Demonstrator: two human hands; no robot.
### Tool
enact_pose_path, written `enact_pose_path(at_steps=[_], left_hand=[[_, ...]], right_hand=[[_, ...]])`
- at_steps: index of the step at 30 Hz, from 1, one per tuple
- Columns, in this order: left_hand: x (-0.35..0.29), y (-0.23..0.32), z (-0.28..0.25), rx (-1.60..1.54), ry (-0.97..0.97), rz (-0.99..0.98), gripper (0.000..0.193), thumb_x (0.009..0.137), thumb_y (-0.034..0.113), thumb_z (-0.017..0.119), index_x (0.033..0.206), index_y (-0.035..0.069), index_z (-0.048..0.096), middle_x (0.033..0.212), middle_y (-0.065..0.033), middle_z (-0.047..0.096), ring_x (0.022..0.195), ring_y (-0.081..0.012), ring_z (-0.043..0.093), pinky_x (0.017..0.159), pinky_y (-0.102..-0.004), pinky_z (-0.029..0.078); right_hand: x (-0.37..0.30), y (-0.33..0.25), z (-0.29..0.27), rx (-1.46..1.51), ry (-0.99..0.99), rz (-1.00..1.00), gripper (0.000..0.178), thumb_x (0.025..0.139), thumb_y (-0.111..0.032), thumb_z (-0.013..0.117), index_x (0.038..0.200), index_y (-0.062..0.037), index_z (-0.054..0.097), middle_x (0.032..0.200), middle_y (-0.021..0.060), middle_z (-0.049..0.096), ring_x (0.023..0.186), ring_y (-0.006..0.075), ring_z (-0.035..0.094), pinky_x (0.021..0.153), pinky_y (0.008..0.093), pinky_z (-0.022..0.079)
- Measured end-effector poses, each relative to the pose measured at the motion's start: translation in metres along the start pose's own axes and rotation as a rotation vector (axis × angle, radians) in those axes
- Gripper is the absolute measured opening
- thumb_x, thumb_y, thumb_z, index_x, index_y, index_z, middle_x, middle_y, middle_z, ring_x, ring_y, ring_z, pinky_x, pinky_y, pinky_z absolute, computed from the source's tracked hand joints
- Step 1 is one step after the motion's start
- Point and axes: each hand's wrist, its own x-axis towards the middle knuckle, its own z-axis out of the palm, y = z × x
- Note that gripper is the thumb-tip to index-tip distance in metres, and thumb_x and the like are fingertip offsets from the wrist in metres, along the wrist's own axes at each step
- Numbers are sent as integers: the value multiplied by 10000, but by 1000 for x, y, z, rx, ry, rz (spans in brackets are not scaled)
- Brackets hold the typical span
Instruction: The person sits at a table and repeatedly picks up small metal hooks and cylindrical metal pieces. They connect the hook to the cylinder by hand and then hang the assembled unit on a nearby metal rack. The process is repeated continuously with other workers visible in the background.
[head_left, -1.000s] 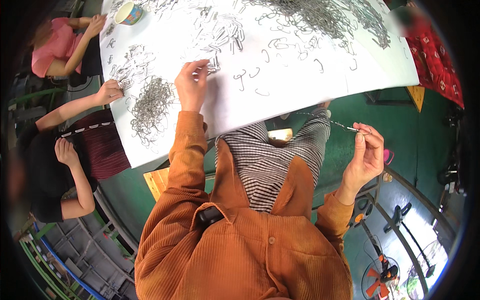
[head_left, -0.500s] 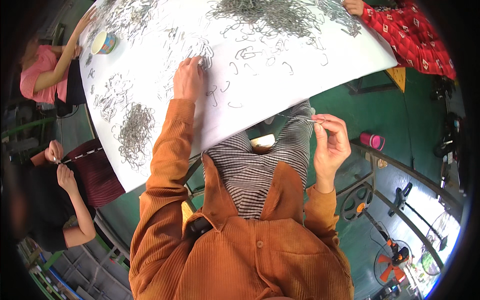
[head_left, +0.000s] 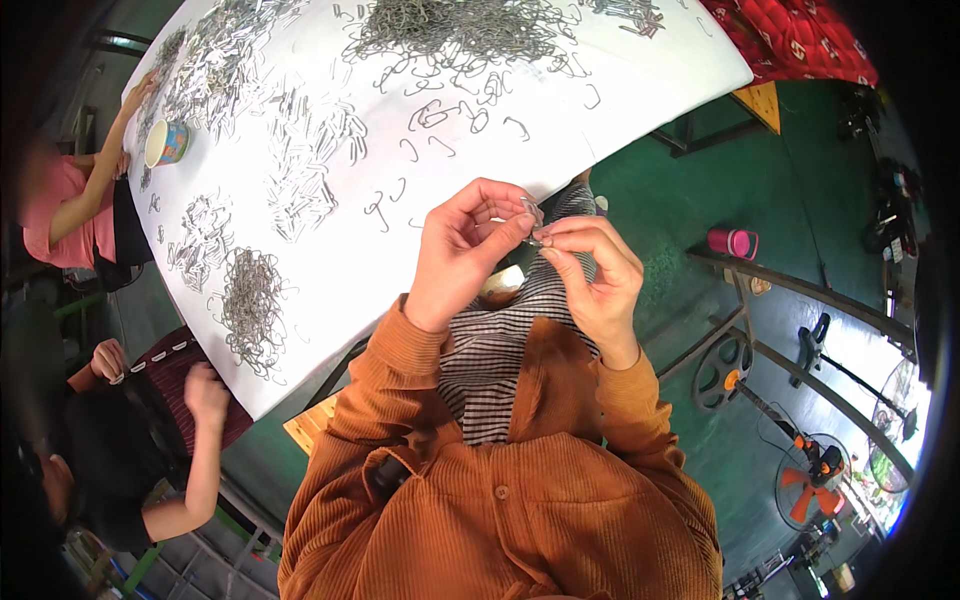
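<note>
My left hand [head_left: 455, 245] and my right hand [head_left: 600, 268] meet just past the table's near edge, above my lap. Pinched in the left fingertips is a small silvery metal link [head_left: 531, 208]. The right thumb and fingers close on a thin metal piece touching it; the fingers hide most of its shape. On the white table [head_left: 340, 300] lie loose silvery strips [head_left: 303, 180], a large heap of dark bent wire hooks [head_left: 455, 35] and a smaller wire pile [head_left: 250, 305]. Several single hooks [head_left: 385, 200] are scattered left of my hands.
A paper cup [head_left: 167, 143] stands at the table's left. One co-worker in pink [head_left: 75, 205] reaches onto the table; another in dark clothes [head_left: 115, 450] sits at left. A red sleeve [head_left: 800, 40] shows far right. A metal frame [head_left: 800, 290] and fan [head_left: 810, 490] stand right.
My left hand has left the silvery strips and moved right and nearer, to my right hand. The right hand has shifted slightly left. The view has swung, and the dark-clothed co-worker's hands have moved apart.
</note>
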Motion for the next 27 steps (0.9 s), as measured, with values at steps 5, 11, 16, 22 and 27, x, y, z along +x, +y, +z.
enact_pose_path(at_steps=[5,11,16,22,27], left_hand=[[-4,-2,10,121,43,44,144,880,-30,647,1018,-35,605,943,-51,661,849,-85,631,772,-220,516],[-13,5,16,297,52,68,115,889,10,657,989,-25,611,977,-101,694,820,-101,630,733,-232,505],[-22,3,16,475,46,232,99,889,1,642,980,-24,615,957,-95,695,824,-114,624,754,-245,497],[-27,3,11,523,36,250,106,866,-28,635,970,-10,644,956,-85,703,779,-99,609,745,-237,493],[-27,-4,5,517,23,284,129,853,-6,658,981,15,662,960,-95,702,796,-157,646,751,-269,517]], right_hand=[[2,-2,-4,-50,1,20,100,764,72,694,830,20,638,874,104,672,772,205,659,671,287,524],[-1,2,-3,-78,-22,71,106,764,73,685,842,15,643,881,101,673,771,212,660,672,288,522],[5,4,-8,-6,-72,65,106,799,55,649,895,11,663,903,108,677,823,213,660,734,293,515],[75,47,6,-148,-40,93,141,869,-9,608,986,0,687,952,107,668,831,191,646,760,277,498],[155,129,57,-471,-247,-12,157,832,-37,618,961,-75,700,913,93,621,796,283,626,720,371,503]])
